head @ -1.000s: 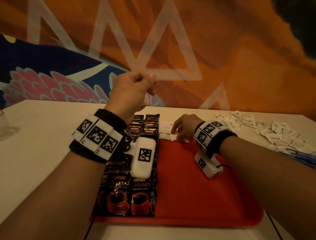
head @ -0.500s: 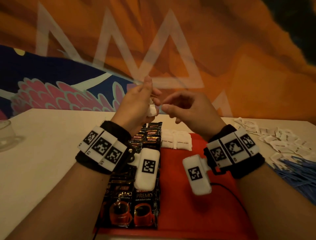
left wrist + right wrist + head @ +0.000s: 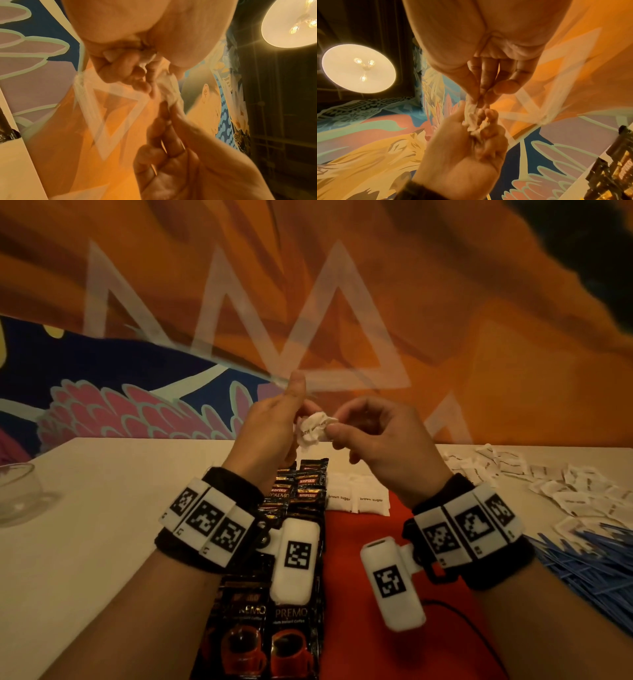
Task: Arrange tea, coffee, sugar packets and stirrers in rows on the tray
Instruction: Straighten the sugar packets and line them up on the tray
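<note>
Both hands are raised above the red tray (image 3: 359, 559). My left hand (image 3: 274, 426) holds crumpled white sugar packets (image 3: 313, 428) in its curled fingers. My right hand (image 3: 370, 436) pinches the edge of one of those packets between thumb and fingertips. In the wrist views the white sugar packets (image 3: 164, 83) (image 3: 472, 115) stretch between the two hands. Black coffee sachets (image 3: 274, 628) lie in rows along the tray's left side. Two white brown-sugar packets (image 3: 356, 501) lie at the tray's far end.
Loose white sugar packets (image 3: 565, 484) are scattered on the white table at the right. A heap of blue stirrers (image 3: 589, 563) lies at the right edge. A clear glass dish (image 3: 17, 494) stands at the far left. A painted wall stands behind the table.
My right hand has left the sugar packets on the tray, risen to meet my left hand, and taken hold of a packet there. The left hand has stayed raised.
</note>
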The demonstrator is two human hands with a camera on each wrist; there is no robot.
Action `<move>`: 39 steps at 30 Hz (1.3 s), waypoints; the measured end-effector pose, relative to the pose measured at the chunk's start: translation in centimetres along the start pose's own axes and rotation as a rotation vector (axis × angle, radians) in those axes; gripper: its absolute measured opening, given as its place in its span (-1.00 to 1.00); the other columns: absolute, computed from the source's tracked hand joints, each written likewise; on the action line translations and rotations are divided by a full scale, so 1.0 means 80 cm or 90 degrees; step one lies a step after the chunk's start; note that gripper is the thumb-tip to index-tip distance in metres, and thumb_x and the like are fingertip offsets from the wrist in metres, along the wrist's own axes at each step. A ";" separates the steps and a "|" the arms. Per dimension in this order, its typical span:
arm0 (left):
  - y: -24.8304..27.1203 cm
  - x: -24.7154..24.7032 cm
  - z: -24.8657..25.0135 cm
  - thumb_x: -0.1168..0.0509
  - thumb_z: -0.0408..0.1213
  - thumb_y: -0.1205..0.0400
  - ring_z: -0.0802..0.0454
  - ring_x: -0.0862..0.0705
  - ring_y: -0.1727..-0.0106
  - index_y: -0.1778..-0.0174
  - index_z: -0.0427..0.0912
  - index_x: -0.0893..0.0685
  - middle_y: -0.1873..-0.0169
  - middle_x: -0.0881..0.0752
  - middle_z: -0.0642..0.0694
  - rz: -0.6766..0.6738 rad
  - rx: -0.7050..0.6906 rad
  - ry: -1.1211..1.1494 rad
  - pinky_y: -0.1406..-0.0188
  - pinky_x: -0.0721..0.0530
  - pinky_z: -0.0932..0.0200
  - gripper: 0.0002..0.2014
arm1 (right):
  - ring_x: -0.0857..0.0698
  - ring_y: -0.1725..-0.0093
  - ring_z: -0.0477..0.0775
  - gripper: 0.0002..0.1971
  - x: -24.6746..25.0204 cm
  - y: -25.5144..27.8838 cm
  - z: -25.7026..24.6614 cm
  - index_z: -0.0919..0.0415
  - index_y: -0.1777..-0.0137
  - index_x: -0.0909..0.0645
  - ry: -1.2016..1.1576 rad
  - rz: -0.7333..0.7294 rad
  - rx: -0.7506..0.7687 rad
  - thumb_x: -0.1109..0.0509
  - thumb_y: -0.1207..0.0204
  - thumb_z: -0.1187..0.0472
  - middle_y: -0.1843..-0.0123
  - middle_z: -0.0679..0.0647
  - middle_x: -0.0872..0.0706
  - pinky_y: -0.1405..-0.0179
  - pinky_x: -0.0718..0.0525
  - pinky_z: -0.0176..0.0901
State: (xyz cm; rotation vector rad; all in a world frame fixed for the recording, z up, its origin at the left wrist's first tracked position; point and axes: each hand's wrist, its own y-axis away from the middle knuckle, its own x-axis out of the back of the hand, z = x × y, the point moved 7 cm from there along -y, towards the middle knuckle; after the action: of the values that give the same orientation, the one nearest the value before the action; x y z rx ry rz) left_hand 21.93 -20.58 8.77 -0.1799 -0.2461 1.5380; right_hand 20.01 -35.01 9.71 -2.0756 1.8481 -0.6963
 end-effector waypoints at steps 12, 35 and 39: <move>0.004 -0.011 -0.002 -0.45 -0.30 -0.53 0.12 -0.28 0.51 0.18 -0.10 -0.70 0.27 -0.71 -0.04 -0.042 -0.015 0.112 0.73 -0.24 0.37 -0.95 | -0.74 0.25 -0.01 -0.83 0.043 -0.004 0.015 0.10 0.13 -0.68 -0.040 0.133 -0.026 -0.51 -0.50 0.40 0.19 0.12 -0.79 0.34 -0.62 -0.18; 0.009 -0.025 -0.009 -0.37 -0.43 -0.63 0.15 -0.32 0.55 -0.01 -0.19 -0.69 0.26 -0.61 -0.09 -0.031 0.037 0.120 0.71 -0.13 0.32 -0.90 | -0.72 0.26 -0.11 -0.84 0.018 0.002 0.037 0.16 0.06 -0.70 -0.281 0.032 -0.189 -0.49 -0.43 0.11 0.21 -0.02 -0.79 0.23 -0.61 -0.22; 0.008 -0.026 -0.010 -0.37 -0.47 -0.62 0.15 -0.30 0.55 0.05 -0.16 -0.69 0.17 -0.58 -0.18 -0.034 0.041 0.101 0.69 -0.12 0.31 -0.88 | -0.71 0.24 -0.08 -0.88 0.020 0.001 0.042 0.12 0.14 -0.70 -0.298 0.051 -0.203 -0.38 -0.62 0.19 0.22 0.00 -0.80 0.25 -0.57 -0.18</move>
State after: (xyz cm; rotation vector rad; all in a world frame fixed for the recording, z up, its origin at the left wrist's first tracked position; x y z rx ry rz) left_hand 21.48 -22.59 7.73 -0.2418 -0.0746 1.4683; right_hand 21.78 -36.97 7.09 -2.0954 1.8327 0.1148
